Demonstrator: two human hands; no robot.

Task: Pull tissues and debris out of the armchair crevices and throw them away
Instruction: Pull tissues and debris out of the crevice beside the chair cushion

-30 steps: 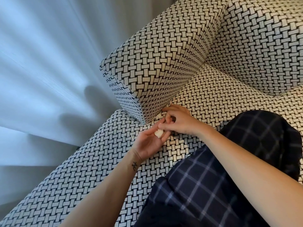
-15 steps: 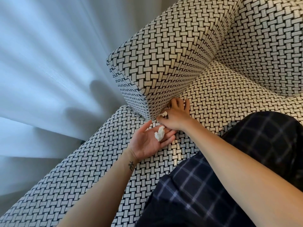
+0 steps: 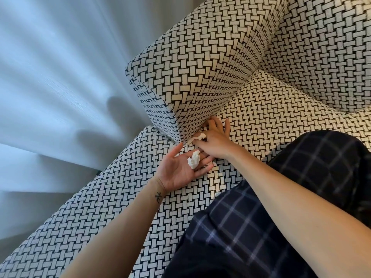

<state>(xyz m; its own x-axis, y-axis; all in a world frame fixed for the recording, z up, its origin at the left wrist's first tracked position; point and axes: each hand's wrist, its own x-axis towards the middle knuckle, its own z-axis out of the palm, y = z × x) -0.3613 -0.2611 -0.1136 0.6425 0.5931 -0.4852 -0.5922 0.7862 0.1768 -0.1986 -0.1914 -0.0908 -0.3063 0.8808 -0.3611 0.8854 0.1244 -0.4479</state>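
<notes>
Left hand (image 3: 180, 169) palm-up, fingers spread, cradling a crumpled white tissue wad (image 3: 194, 162); right hand (image 3: 215, 142) fingers pinch a second white tissue scrap (image 3: 198, 136) at the basket-weave-patterned armrest (image 3: 200, 73) crevice.

Soft, cool daylight glows through the sheer pale-grey curtain (image 3: 60, 77) left of the black-and-white basket-weave fabric armchair (image 3: 200, 63); faint shadows, wide-angle bending at edges.

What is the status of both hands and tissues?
Left hand open, palm up, crumpled white tissue wad resting on it. Right hand pinching second tissue scrap at armrest crevice. Nothing blocking.
</notes>
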